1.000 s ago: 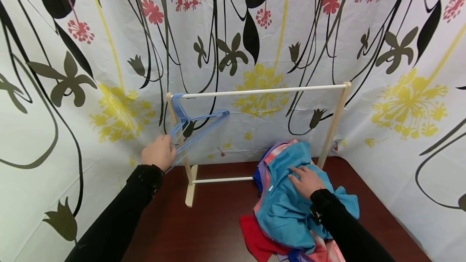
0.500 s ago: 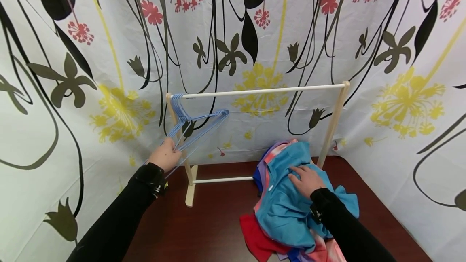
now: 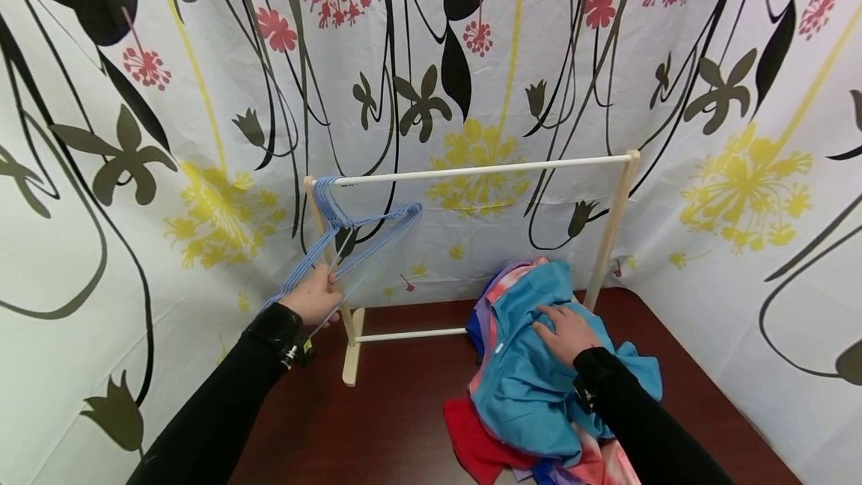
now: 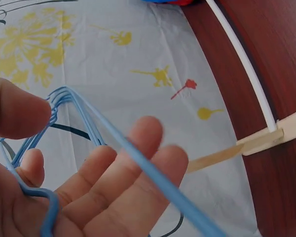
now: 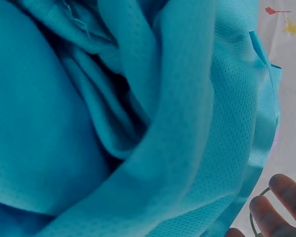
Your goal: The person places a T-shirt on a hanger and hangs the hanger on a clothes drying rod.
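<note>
Several blue hangers [image 3: 397, 217] hang bunched at the left end of a rack's white rod [image 3: 485, 169]. Among their lower parts is my left hand [image 3: 313, 296]. In the left wrist view its fingers [image 4: 108, 195] are spread and slightly bent, apart from the thumb. A blue hanger bar [image 4: 133, 150] runs across in front of them, and another bends over the palm. My right hand [image 3: 567, 334] rests with fingers extended on a blue garment [image 3: 515, 395] atop a clothes pile. Perforated fabric [image 5: 187, 123] fills most of the right wrist view, with some fingertips at its lower right.
The rack has wooden uprights [image 3: 611, 230] and a low white crossbar [image 3: 411, 335]. Red cloth [image 3: 478, 440] and other coloured garments show beneath the blue one. A dark brown table [image 3: 377, 425] bears everything. A flower-patterned curtain [image 3: 222, 81] surrounds the back and sides.
My left hand has moved slightly right and down, farther in among the hangers, and its fingers have loosened. The right hand stays on the blue garment. The head view has shifted slightly.
</note>
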{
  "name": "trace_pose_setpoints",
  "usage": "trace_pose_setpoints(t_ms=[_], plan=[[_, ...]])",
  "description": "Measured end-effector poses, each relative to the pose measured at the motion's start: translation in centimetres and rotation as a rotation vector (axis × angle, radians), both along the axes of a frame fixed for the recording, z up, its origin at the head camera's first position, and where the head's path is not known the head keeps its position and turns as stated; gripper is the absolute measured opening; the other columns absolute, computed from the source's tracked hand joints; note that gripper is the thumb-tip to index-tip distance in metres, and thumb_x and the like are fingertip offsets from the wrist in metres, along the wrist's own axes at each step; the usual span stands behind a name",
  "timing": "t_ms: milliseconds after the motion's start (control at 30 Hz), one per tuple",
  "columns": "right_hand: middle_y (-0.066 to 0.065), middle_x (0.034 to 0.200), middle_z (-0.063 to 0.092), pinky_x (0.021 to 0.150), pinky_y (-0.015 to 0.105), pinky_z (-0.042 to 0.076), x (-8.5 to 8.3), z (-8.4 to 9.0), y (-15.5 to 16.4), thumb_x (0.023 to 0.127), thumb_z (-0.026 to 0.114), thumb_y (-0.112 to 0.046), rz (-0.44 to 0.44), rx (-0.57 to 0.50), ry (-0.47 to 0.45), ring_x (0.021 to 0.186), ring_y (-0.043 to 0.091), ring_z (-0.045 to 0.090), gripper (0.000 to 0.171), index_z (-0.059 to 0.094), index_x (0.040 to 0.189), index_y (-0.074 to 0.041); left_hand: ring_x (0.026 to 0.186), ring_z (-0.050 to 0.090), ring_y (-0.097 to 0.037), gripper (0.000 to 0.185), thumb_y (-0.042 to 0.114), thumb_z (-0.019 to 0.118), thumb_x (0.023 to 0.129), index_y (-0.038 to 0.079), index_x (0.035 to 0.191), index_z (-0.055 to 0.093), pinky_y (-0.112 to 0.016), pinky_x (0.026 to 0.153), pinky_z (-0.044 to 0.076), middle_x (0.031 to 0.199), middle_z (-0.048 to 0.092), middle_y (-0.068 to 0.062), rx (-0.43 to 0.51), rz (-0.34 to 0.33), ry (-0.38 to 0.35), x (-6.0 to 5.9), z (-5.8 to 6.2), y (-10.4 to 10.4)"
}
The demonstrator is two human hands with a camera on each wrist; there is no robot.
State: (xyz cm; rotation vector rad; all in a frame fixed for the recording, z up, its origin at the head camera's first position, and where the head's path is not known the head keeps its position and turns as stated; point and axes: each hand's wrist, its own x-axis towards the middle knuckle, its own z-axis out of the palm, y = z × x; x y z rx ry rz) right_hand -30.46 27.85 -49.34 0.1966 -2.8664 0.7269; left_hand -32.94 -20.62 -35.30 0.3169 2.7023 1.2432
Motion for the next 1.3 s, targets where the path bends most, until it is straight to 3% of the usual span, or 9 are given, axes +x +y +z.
trace_pose_setpoints(t_ms=[100, 367, 633, 833, 1067, 1167, 1300], plan=[[0.032, 0.144, 0.046, 0.104, 0.068, 0.033, 0.0, -0.2, 0.1, 0.105, 0.053, -0.034, 0.005, -0.001, 0.009, 0.131, 0.055, 0.040, 0.052, 0.050, 0.147, -0.003, 0.069, 0.061, -0.027, 0.031, -0.002, 0.045, 0.094, 0.006, 0.118, 0.027, -0.039, 0.059, 0.054, 0.097, 0.046, -0.018, 0.027, 0.006, -0.033, -0.1, -0.4, 0.2], [0.030, 0.142, 0.049, 0.102, 0.067, 0.037, 0.2, -0.8, 0.3, 0.104, 0.056, -0.033, 0.018, 0.006, 0.019, 0.130, 0.054, 0.043, 0.048, 0.055, 0.144, -0.006, 0.058, 0.051, -0.021, 0.049, 0.008, 0.050, 0.096, 0.009, 0.142, 0.033, -0.032, 0.051, 0.045, 0.070, 0.051, -0.007, -0.046, 0.046, 0.023, -0.7, -1.7, -0.2], [0.030, 0.141, 0.049, 0.101, 0.068, 0.037, 0.1, -1.4, 0.5, 0.103, 0.057, -0.029, 0.005, -0.002, 0.031, 0.129, 0.054, 0.043, 0.047, 0.056, 0.143, -0.005, 0.050, 0.044, -0.019, 0.053, 0.016, 0.051, 0.099, 0.011, 0.149, 0.033, -0.033, 0.048, 0.040, 0.065, 0.046, -0.003, -0.101, 0.077, 0.093, -0.5, -1.9, 0.0], [0.030, 0.139, 0.051, 0.103, 0.066, 0.037, 0.1, -1.8, 0.6, 0.103, 0.058, -0.028, 0.013, -0.015, 0.052, 0.128, 0.053, 0.045, 0.047, 0.055, 0.143, -0.004, 0.052, 0.042, -0.019, 0.049, 0.017, 0.051, 0.099, 0.011, 0.145, 0.037, -0.035, 0.051, 0.038, 0.069, 0.046, -0.003, -0.111, 0.100, 0.238, 0.2, -1.5, 0.6], [0.030, 0.141, 0.050, 0.105, 0.066, 0.035, 0.0, -1.9, 0.8, 0.103, 0.057, -0.029, 0.011, -0.022, 0.060, 0.130, 0.053, 0.043, 0.048, 0.054, 0.144, -0.004, 0.066, 0.057, -0.020, 0.042, 0.017, 0.052, 0.100, 0.011, 0.141, 0.044, -0.037, 0.061, 0.046, 0.092, 0.065, -0.007, -0.122, 0.158, 0.409, 1.3, -2.2, 1.9], [0.030, 0.141, 0.050, 0.105, 0.066, 0.035, -0.1, -1.9, 0.8, 0.103, 0.057, -0.028, 0.014, -0.024, 0.074, 0.129, 0.053, 0.044, 0.047, 0.054, 0.143, -0.003, 0.073, 0.060, -0.019, 0.041, 0.018, 0.053, 0.100, 0.011, 0.140, 0.046, -0.038, 0.065, 0.048, 0.098, 0.066, -0.006, -0.118, 0.155, 0.439, 1.9, -2.9, 2.5], [0.030, 0.141, 0.050, 0.104, 0.066, 0.035, -0.2, -2.0, 0.7, 0.102, 0.058, -0.026, 0.017, -0.030, 0.089, 0.129, 0.053, 0.044, 0.047, 0.055, 0.142, -0.002, 0.074, 0.061, -0.018, 0.040, 0.020, 0.054, 0.101, 0.013, 0.139, 0.045, -0.038, 0.068, 0.049, 0.097, 0.065, -0.004, -0.097, 0.154, 0.419, 2.8, -4.3, 3.1]])
